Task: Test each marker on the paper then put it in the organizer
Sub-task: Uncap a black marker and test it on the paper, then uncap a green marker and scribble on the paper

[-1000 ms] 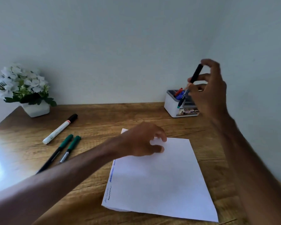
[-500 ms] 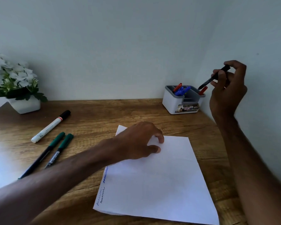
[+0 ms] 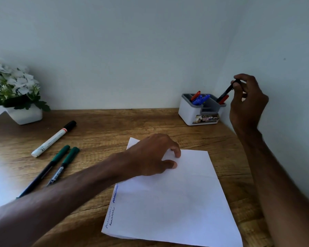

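I see the right hand (image 3: 246,102) pinching a slim black marker (image 3: 227,90), tip down in the right compartment of the white-and-grey plastic organizer (image 3: 200,113) at the wooden desk's (image 3: 114,125) far right corner. The left hand (image 3: 152,155) presses fingers-down on the white paper sheet (image 3: 177,202), near its far edge.

Wooden desk (image 3: 114,129) in a pale wall (image 3: 132,50) corner, glare at left.
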{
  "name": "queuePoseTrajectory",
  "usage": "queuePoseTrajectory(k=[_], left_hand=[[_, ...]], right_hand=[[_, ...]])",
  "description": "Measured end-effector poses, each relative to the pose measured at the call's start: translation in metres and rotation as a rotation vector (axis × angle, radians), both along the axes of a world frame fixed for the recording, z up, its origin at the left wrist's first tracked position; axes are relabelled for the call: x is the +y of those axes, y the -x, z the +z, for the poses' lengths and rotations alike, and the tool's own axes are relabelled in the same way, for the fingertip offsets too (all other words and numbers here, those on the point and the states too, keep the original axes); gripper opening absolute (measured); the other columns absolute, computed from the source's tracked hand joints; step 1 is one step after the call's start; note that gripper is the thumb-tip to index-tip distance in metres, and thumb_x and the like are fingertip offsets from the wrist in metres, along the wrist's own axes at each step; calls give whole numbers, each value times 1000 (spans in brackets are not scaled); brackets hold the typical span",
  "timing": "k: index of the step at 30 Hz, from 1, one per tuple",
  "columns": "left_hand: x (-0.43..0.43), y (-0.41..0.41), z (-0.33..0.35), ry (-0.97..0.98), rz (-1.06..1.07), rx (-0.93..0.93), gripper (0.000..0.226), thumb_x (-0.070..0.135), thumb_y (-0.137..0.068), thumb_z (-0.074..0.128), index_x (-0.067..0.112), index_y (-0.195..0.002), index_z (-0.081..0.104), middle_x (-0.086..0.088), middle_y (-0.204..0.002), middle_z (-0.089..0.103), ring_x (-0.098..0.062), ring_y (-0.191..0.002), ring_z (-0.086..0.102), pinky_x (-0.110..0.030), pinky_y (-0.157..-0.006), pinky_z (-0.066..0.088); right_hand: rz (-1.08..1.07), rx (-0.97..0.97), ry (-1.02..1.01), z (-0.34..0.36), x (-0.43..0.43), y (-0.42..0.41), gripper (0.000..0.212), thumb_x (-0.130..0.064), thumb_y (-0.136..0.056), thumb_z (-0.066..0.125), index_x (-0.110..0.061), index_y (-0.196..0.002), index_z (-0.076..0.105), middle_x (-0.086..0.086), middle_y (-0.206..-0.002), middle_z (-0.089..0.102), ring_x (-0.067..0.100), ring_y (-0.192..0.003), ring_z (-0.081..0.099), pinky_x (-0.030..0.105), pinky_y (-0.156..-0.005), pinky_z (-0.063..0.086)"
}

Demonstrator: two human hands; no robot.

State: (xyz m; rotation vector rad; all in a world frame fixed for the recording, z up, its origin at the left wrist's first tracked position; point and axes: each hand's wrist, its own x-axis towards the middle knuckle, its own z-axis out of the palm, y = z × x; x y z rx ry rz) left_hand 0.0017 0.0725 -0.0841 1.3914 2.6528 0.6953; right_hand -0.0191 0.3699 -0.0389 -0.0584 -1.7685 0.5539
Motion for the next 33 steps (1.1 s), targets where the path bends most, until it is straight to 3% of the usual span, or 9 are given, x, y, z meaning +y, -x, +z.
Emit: queuePoseTrajectory(k=[6,11,13,16,20,23,26,30,33], left_hand=[[1,0,1,12,-8,9,30,36,-95,70,32,-124,68,14,-133,60,3,-104,40,-3,-78,28],[0,0,0,22,-5,7,30,35,-95,70,31,-125,67,14,-133,59,2,-106,41,-5,-80,29],[1,0,1,26,-2,7,30,35,-95,70,32,-124,68,14,-134,59,2,-107,41,-13,-82,33],[1,-1,1,24,6,3,29,36,-95,70,32,-124,68,13,-131,59,1,-107,42,-19,-88,35],[1,-2,2,26,-1,11,30,34,-95,70,30,-125,68,12,-132,60,1,-106,42,-17,-85,35],[2,-1,1,25,-4,17,30,34,-95,71,30,-125,68,12,-133,60,1,-106,41,-14,-82,33],[2,0,1,22,-1,10,29,33,-95,70,30,-124,68,12,-132,60,1,-106,41,-19,-88,35],[2,0,1,22,-2,15,30,34,-96,70,30,-125,68,11,-132,59,-2,-109,43,-20,-90,36],[3,-1,1,21,0,32,30,32,-96,70,29,-126,68,10,-132,60,-4,-113,46,-19,-90,35]], right_hand=[[-53,-163,-48,-17,16,10,24,-16,-101,55,-10,-115,73,8,-108,77,27,-100,72,48,-91,56],[-114,-263,-82,-27,24,13,23,-5,-96,58,-7,-110,77,14,-113,76,33,-113,68,48,-103,49],[-145,-334,-65,-29,25,15,24,-2,-95,60,-7,-110,77,18,-120,74,35,-123,63,47,-108,46],[-155,-393,-50,-28,22,15,25,2,-95,60,-5,-111,77,22,-129,68,35,-131,57,43,-113,40],[-172,-382,-48,-21,12,8,28,8,-94,60,-2,-117,74,21,-143,59,33,-136,53,21,-108,30],[-186,-324,-71,-18,1,4,25,8,-94,61,1,-113,74,19,-143,59,33,-134,54,24,-107,33],[-149,-246,-135,-14,-16,1,23,7,-94,59,0,-109,75,18,-137,64,32,-129,58,33,-105,45],[-102,-194,-201,-8,-50,-5,21,6,-93,60,0,-107,74,16,-132,67,31,-127,58,14,-102,38],[-27,-179,-239,-5,-78,-12,18,1,-93,62,0,-106,74,14,-129,68,28,-125,58,14,-101,39]])
